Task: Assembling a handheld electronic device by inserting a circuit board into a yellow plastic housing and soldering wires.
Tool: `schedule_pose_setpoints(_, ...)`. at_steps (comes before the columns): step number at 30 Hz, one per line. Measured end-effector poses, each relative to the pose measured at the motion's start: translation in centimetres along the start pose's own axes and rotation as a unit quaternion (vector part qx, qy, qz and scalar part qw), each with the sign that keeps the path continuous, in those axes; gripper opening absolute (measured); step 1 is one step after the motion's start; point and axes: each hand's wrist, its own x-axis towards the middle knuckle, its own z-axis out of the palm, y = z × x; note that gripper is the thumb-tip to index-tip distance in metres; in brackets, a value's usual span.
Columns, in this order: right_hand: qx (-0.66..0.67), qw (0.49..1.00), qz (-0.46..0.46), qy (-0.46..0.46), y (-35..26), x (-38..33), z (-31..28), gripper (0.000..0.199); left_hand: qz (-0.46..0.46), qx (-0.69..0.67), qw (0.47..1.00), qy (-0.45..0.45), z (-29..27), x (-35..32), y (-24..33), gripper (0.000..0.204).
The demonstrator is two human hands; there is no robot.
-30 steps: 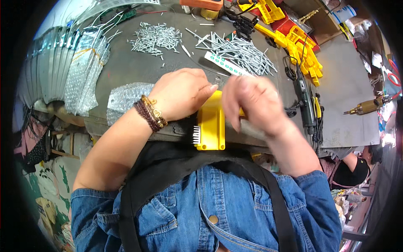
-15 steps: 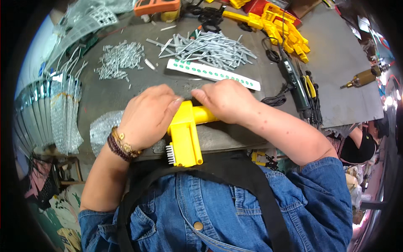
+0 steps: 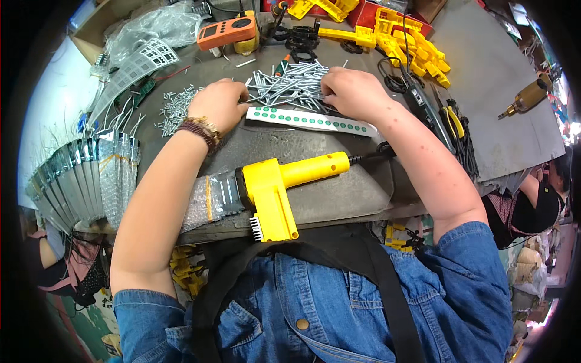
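Observation:
My left hand point(image 3: 219, 107) is over the near side of the small screw pile point(image 3: 175, 109), its fingers curled and its fingertips beside the long screws. At the right side of the long screw pile point(image 3: 287, 85), my right hand point(image 3: 356, 92) has its bent fingers down among the screws. What either hand pinches is hidden under the fingers. A yellow plastic tool housing point(image 3: 269, 181) lies at the table's near edge, with a round handle, a black cord and a row of white teeth. A flat piece in bubble wrap point(image 3: 196, 209) extends left from it. A white strip with green dots point(image 3: 308, 121) lies below the long screws.
Several bubble-wrapped blades point(image 3: 78, 175) with wires stand at left. An orange meter point(image 3: 227, 33) and black rings point(image 3: 302, 39) are at the back. Yellow housings point(image 3: 399, 36) are heaped at back right. A corded screwdriver point(image 3: 423, 109), pliers point(image 3: 455, 121) and a brass-coloured driver point(image 3: 526, 97) lie right.
Both hands have let go of the yellow housing and moved forward to the screw piles. The housing now lies on the table, its handle and wrapped piece uncovered.

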Motion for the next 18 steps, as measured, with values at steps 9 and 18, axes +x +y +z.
schedule_pose_setpoints(9, 0.668, 0.724, 0.056, 0.163, -1.7, -5.3, -2.2, 0.012, -0.061, -0.261, 0.961, 0.062, -0.6, -1.3, -2.7, 0.036)
schedule_pose_setpoints(18, 0.078, 0.988, -0.133, 0.0, -5.2, -14.4, -1.6, 0.009, 0.172, -0.38, 0.907, -0.062, -2.6, -5.2, 6.2, 0.038)
